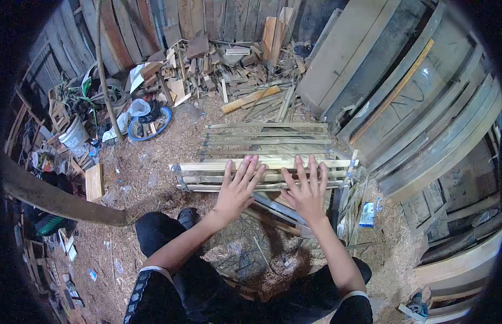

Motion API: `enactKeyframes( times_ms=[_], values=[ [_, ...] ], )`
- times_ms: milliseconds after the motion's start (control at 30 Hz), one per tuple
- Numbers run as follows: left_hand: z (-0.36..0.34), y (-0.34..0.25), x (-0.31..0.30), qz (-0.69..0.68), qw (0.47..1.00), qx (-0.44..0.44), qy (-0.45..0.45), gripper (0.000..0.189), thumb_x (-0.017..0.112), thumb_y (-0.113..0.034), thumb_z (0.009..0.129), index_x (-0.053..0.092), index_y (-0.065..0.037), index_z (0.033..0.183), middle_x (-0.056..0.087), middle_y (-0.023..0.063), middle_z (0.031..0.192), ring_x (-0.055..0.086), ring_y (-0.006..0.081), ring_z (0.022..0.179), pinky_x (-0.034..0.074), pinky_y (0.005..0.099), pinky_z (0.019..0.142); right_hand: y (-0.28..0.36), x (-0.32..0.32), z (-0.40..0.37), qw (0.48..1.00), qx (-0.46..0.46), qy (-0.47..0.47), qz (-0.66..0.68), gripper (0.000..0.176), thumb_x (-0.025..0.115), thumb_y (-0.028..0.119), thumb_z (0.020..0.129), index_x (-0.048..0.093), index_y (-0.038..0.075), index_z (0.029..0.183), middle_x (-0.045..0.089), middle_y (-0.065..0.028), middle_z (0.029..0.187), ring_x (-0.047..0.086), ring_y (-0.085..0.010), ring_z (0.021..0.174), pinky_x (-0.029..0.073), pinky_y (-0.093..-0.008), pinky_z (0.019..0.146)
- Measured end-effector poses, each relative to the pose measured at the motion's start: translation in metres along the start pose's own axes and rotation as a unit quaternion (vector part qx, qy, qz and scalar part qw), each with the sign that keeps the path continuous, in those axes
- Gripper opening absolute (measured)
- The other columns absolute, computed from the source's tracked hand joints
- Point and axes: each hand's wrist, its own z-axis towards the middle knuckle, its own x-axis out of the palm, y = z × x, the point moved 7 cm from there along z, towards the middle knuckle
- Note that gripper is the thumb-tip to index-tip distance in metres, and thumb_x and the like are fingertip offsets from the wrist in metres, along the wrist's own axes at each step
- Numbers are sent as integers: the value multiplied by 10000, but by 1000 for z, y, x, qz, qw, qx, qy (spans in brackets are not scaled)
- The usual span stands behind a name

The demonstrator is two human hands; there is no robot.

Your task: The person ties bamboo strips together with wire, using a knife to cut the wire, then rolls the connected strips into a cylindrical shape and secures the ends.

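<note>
Both my hands lie on a frame of bamboo slats [207, 179] in front of my knees. My left hand [237, 186] rests with fingers spread across the top slat, a little left of its middle. To its right, my right hand [307, 189] is spread over the same slats, fingertips just past the top one. Dark bindings show at the left end of the slats, and a short upright piece [352, 164] crosses them at the right end. Behind it, more parallel slats [267, 134] stretch between side ties. Wooden boards [272, 218] lie beneath the near slats.
A heap of wood offcuts [207, 65] covers the ground by the plank wall [218, 21]. Large boards [369, 54] lean at the right. A blue basin [163, 127] and a white bucket [75, 135] stand at left. A curved beam [62, 205] juts in. A blue packet [368, 214] lies right.
</note>
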Motion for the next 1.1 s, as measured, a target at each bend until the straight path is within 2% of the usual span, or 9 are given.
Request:
enactKeyframes(
  times_ms=[67,100,133,233,300,500,800,1000,1100],
  values=[
    [0,2,6,16,1000,-17,15,1066,799,-309,726,226,-150,1611,156,191,1670,123,365,1556,87,634,1223,0,5,2,1000,5,11,12,755,813,374,759,518,298,1449,349,-133,1613,281,-471,1478,222,-665,1181],
    [1,3,5,87,996,-11,5,1080,804,-296,713,223,-149,1612,154,190,1670,119,363,1557,85,635,1224,-1,5,4,1000,0,17,8,860,825,402,740,450,280,1504,289,-135,1640,239,-467,1497,200,-670,1188],
    [4,3,4,158,987,-4,-6,1094,809,-283,700,220,-148,1612,151,190,1671,115,360,1558,84,637,1224,-1,3,6,1000,0,17,8,860,825,402,740,450,280,1504,289,-135,1640,239,-467,1497,200,-670,1188],
    [9,4,3,121,993,-4,-2,1128,822,-280,679,206,-142,1614,137,192,1672,105,371,1557,76,634,1231,-1,6,7,996,12,68,53,973,833,432,719,363,262,1554,223,-151,1661,190,-460,1514,178,-673,1193],
    [11,6,1,103,995,-6,0,1145,828,-279,668,199,-139,1614,129,194,1673,100,377,1556,72,633,1234,-1,19,0,987,39,149,50,1040,835,439,715,297,245,1583,176,-168,1669,155,-456,1524,163,-677,1194],
    [17,7,-6,81,997,8,11,1180,853,-311,660,186,-118,1614,126,199,1672,87,401,1552,65,610,1243,-4,38,-5,992,-9,78,-103,895,763,281,800,311,340,1570,198,-171,1662,171,-448,1524,164,-670,1194],
    [16,5,-10,79,996,33,-31,1171,851,-301,663,190,-127,1613,124,215,1668,74,408,1552,63,635,1235,-10,11,7,996,4,90,-9,828,754,230,798,388,374,1526,269,-125,1647,272,-418,1492,318,-615,1105],
    [15,4,-19,61,997,32,-20,1161,844,-296,644,219,-130,1608,143,221,1663,97,418,1547,70,652,1228,-5,-2,10,999,3,42,-34,828,785,248,766,431,361,1506,295,-122,1639,288,-413,1485,338,-600,1098],
    [11,5,-37,52,996,36,-60,1152,843,-288,622,253,-132,1599,153,227,1660,111,425,1544,76,653,1226,-1,-20,14,997,5,63,-37,870,819,253,726,440,356,1503,302,-121,1637,292,-414,1482,341,-599,1096]
  ],
)
